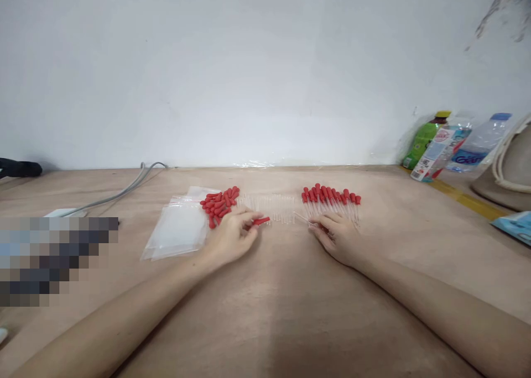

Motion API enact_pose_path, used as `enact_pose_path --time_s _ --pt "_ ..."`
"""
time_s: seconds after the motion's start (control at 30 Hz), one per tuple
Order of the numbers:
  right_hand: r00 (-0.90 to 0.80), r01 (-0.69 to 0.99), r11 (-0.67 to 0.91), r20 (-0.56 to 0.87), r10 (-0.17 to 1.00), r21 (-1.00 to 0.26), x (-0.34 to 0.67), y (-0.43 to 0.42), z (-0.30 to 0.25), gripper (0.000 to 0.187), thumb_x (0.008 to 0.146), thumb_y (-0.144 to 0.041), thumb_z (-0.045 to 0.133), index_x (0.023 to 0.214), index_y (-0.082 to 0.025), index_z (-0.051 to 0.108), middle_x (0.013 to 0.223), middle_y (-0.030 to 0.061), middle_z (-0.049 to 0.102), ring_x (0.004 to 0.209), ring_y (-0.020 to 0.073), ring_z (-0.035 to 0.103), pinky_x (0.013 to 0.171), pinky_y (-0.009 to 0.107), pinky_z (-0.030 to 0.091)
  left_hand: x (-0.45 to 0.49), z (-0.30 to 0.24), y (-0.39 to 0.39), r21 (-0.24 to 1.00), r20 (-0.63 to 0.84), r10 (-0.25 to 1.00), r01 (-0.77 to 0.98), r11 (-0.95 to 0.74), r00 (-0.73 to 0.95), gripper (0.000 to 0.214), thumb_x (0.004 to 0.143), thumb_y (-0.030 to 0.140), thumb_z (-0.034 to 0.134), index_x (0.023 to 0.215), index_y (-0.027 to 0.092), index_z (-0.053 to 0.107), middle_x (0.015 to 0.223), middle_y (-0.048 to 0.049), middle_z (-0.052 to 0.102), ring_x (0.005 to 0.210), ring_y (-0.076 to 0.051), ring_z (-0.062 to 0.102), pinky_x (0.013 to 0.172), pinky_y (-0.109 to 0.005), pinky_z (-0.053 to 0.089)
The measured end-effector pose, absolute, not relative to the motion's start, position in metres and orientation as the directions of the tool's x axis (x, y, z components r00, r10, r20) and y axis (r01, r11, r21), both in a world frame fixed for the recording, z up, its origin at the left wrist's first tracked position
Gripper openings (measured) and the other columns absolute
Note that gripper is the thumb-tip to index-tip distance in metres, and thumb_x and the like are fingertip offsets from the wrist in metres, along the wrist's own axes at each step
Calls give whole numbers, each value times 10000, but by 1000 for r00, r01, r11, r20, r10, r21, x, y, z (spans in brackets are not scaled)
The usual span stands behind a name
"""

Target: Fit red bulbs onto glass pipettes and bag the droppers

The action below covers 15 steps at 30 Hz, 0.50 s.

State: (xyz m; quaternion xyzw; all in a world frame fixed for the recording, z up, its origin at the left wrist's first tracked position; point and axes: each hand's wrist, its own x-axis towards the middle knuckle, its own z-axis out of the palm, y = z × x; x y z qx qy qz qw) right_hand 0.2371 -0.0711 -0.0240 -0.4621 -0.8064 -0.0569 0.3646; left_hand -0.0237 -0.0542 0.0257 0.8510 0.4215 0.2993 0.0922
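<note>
Both hands (234,235) (339,239) pinch closed; left, a slender red bulb (261,221); right, a clear tube (302,219).

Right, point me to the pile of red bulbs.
In the head view, the pile of red bulbs sits left of centre, between the bags and the row of clear tubes, just beyond the left hand.

I am wearing the one camera on my head, so it is looking forward and down from above the near side of the table (257,295), facing the wall (265,79), which is filling the arc from nine through twelve to three. It is sitting close, showing my left hand (234,235) at seven, my right hand (338,239) at four.
</note>
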Motion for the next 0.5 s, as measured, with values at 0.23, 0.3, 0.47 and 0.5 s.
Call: enact_pose_path --time_s 0.23,0.3,0.47,0.5 --pt "-373 747 629 650 663 -213 222 -78 -19 185 843 -251 437 873 -184 607 765 34 621 625 113 522 703 299 331 -12 -2 -58 669 326 826 505 -546 460 298 790 179 462 1059 183 592 924 -45 524 692 -110 553 594 -221 460" --pt "-387 743 636 642 662 -207 217 -80 -17 190 846 -243 428 870 -184 608 763 32 623 631 112 521 700 297 325 -12 -4 -55 692 326 822 474 -544 468 291 790 178 466 1053 178 591 924 -44 516 690 -106 549 594 -220 456" --pt "-400 727 652 638 658 -216 212 -80 -17 179 847 -251 438 876 -186 602 773 23 620 663 111 523 706 294 315 -12 -6 -56 711 345 806 426 -559 481 265 791 181 473 1026 177 594 920 -40 514 655 -89 531 567 -206 442" --pt "-397 724 653 640 658 -221 212 -79 -18 177 847 -252 440 879 -187 601 774 21 621 663 111 521 708 296 314 -11 -6 -56 713 345 803 420 -561 487 266 793 185 474 1031 179 593 922 -39 513 654 -88 532 567 -205 442"
